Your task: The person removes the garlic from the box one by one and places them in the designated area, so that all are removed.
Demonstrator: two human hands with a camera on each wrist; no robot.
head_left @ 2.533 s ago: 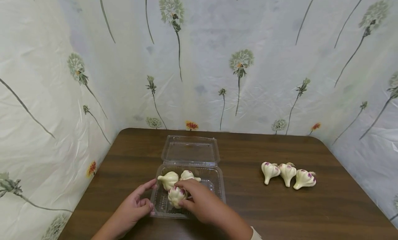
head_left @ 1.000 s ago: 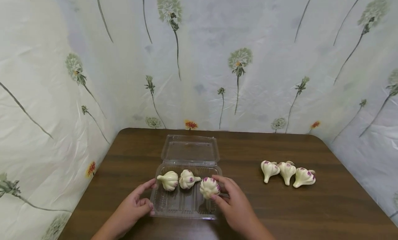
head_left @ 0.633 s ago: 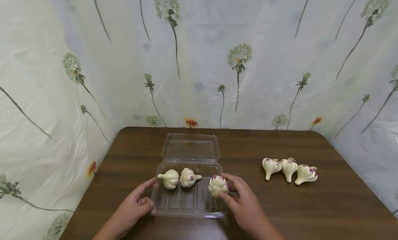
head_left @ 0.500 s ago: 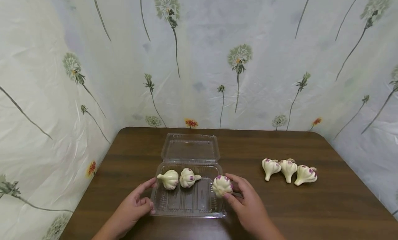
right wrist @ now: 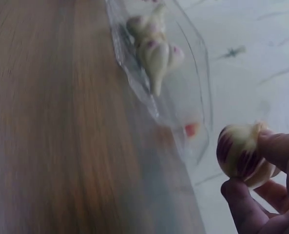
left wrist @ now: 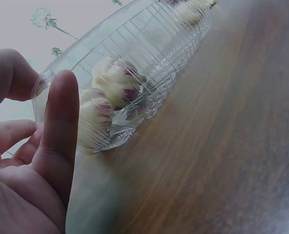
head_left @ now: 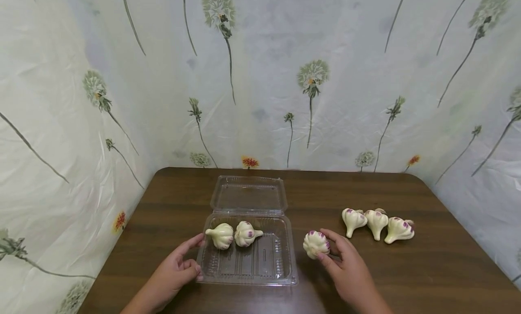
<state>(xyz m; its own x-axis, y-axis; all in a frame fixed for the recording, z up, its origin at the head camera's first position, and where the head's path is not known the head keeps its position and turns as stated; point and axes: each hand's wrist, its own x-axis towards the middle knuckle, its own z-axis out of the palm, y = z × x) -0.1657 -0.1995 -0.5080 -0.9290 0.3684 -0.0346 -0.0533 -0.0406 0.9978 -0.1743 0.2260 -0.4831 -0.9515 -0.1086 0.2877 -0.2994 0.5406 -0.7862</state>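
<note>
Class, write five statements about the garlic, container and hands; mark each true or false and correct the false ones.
1. The right hand pinches a garlic bulb outside the clear plastic clamshell container. True.
2. The container is closed. False: its lid is folded back.
3. Two bulbs lie inside the container. True.
4. The left hand holds garlic. False: that hand holds the container's rim.
5. Three bulbs lie side by side on the wood-grain table. True.
</note>
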